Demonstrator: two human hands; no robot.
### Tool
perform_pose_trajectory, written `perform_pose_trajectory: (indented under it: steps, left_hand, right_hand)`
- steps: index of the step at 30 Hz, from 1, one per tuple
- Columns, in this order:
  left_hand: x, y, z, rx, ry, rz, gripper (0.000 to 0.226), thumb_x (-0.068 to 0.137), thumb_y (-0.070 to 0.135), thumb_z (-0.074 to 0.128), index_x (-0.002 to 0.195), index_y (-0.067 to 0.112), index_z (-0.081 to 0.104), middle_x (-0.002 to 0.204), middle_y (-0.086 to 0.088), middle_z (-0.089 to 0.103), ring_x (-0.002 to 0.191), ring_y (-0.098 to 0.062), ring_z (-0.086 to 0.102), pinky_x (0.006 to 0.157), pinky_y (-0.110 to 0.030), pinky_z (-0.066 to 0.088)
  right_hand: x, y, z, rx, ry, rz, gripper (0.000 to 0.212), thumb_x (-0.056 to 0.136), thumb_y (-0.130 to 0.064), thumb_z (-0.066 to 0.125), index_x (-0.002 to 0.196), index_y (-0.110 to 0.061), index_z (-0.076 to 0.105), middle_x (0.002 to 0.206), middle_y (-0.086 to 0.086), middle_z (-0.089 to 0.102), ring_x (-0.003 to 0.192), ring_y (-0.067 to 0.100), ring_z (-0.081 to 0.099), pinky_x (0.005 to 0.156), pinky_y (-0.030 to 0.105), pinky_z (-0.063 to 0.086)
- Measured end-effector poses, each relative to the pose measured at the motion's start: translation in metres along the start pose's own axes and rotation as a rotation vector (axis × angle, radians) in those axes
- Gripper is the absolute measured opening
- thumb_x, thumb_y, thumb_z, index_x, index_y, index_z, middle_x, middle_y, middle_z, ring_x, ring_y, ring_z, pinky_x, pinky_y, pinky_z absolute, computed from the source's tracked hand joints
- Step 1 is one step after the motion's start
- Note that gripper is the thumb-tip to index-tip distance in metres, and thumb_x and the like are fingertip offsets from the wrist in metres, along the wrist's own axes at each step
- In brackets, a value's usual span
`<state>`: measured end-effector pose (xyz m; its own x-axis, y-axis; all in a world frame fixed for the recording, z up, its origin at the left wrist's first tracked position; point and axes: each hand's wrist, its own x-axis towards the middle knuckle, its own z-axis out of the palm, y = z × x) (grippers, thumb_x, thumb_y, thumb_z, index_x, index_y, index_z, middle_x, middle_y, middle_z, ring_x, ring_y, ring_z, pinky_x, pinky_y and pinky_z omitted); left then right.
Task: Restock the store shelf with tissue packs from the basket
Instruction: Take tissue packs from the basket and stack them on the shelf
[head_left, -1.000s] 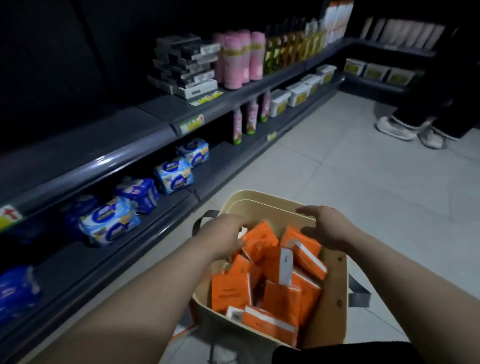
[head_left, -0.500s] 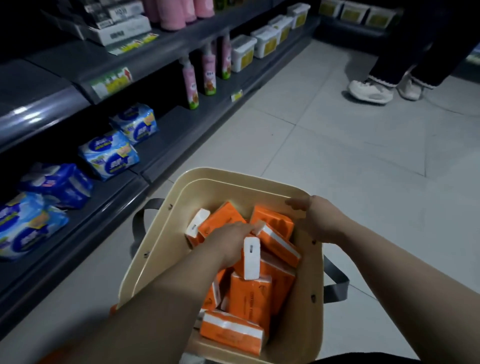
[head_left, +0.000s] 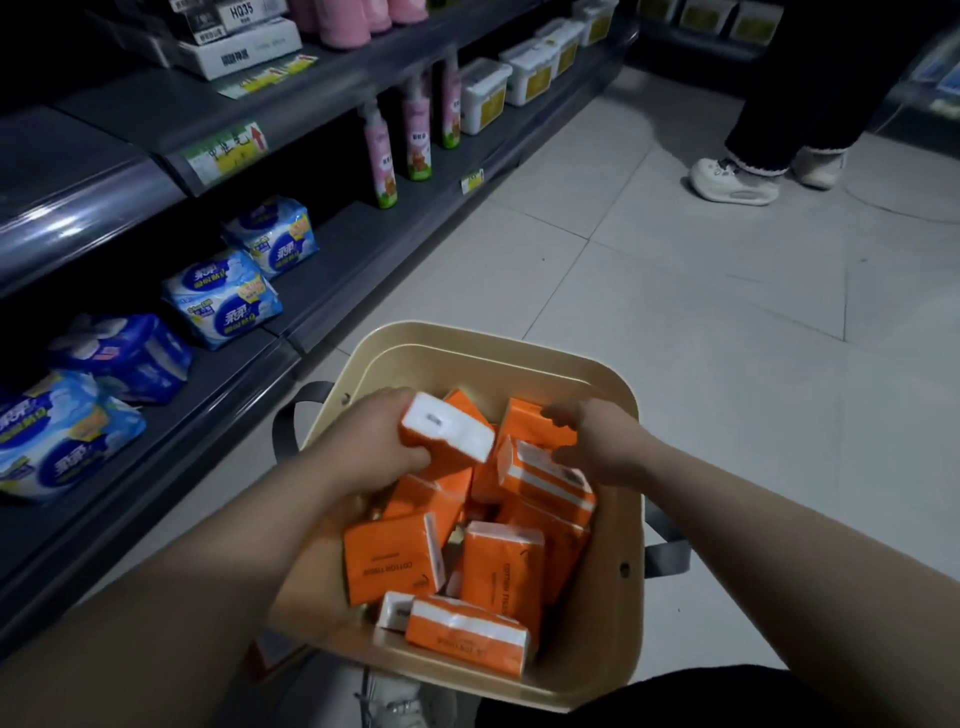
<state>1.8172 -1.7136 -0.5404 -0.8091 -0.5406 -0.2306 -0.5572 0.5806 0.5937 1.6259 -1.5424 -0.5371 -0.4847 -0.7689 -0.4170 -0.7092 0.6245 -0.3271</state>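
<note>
A beige basket (head_left: 613, 613) stands on the floor below me, filled with several orange tissue packs (head_left: 389, 564). My left hand (head_left: 363, 441) grips one orange and white tissue pack (head_left: 448, 428), lifted a little above the pile. My right hand (head_left: 597, 439) grips another orange pack (head_left: 535, 423) at the basket's far right side, fingers over its top edge and thumb below. The dark store shelf (head_left: 218, 395) runs along the left, its bottom level holding blue wipe packs (head_left: 223, 299).
Pink bottles (head_left: 379, 156) and white tubs (head_left: 485, 96) stand further along the bottom shelf. White boxes (head_left: 239, 47) lie on the upper shelf. A person's legs and white shoes (head_left: 735, 179) stand on the tiled floor (head_left: 675, 291) at the back right.
My left hand has closed on a tissue pack and raised it from the pile. My right hand has moved onto another pack. The view has tilted down closer to the basket.
</note>
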Motion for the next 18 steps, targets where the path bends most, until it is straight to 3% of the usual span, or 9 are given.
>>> perform_pose_trajectory:
  steps: [3, 6, 9, 12, 14, 18]
  left_hand:
    - [-0.015, -0.011, -0.019, -0.044, 0.096, -0.037, 0.043, 0.070, 0.022, 0.073, 0.108, 0.030, 0.054, 0.097, 0.006, 0.065, 0.089, -0.016, 0.063, 0.077, -0.029, 0.049]
    - [-0.030, -0.021, -0.030, -0.022, 0.149, -0.058, 0.056, 0.071, 0.040, 0.070, 0.121, 0.027, 0.049, 0.108, 0.002, 0.062, 0.091, -0.018, 0.062, 0.082, -0.037, 0.052]
    - [-0.041, -0.028, -0.038, -0.032, 0.158, -0.058, 0.052, 0.081, 0.038, 0.068, 0.127, 0.026, 0.045, 0.111, 0.004, 0.060, 0.093, -0.016, 0.061, 0.081, -0.035, 0.051]
    - [-0.049, -0.035, -0.048, -0.064, 0.162, -0.054, 0.047, 0.087, 0.039, 0.063, 0.128, 0.026, 0.045, 0.111, 0.003, 0.062, 0.091, -0.013, 0.060, 0.077, -0.030, 0.047]
    - [-0.053, -0.038, -0.054, -0.077, 0.179, -0.049, 0.048, 0.091, 0.036, 0.058, 0.135, 0.022, 0.043, 0.119, 0.000, 0.060, 0.099, -0.014, 0.057, 0.079, -0.026, 0.040]
    - [-0.063, -0.046, -0.071, -0.083, 0.220, -0.085, 0.054, 0.097, 0.035, 0.047, 0.145, 0.021, 0.030, 0.133, -0.004, 0.054, 0.118, -0.022, 0.053, 0.087, -0.024, 0.035]
  right_hand:
    - [0.002, -0.010, 0.020, -0.016, 0.012, -0.028, 0.063, 0.083, -0.037, 0.067, 0.139, -0.020, 0.045, 0.136, 0.004, 0.054, 0.123, 0.024, 0.051, 0.096, 0.029, 0.042]
    - [0.005, -0.024, 0.036, -0.056, 0.044, -0.061, 0.066, 0.078, -0.041, 0.068, 0.137, -0.027, 0.043, 0.125, 0.008, 0.059, 0.112, 0.027, 0.057, 0.086, 0.034, 0.050]
    - [0.012, -0.035, 0.050, -0.244, -0.031, -0.084, 0.064, 0.079, -0.049, 0.064, 0.137, -0.031, 0.041, 0.119, 0.009, 0.054, 0.108, 0.030, 0.057, 0.078, 0.034, 0.046]
    - [0.018, -0.040, 0.056, -0.446, -0.118, -0.120, 0.040, 0.093, -0.033, 0.049, 0.132, -0.027, 0.048, 0.123, 0.010, 0.051, 0.113, 0.030, 0.053, 0.084, 0.035, 0.046]
    - [0.019, -0.040, 0.052, -0.515, -0.141, -0.131, 0.037, 0.095, -0.020, 0.044, 0.131, -0.026, 0.050, 0.125, 0.009, 0.055, 0.115, 0.028, 0.054, 0.086, 0.035, 0.047]
    - [0.025, -0.057, 0.026, -0.462, 0.014, -0.102, 0.033, 0.091, -0.023, 0.048, 0.123, -0.030, 0.055, 0.117, 0.006, 0.061, 0.104, 0.028, 0.061, 0.080, 0.033, 0.049]
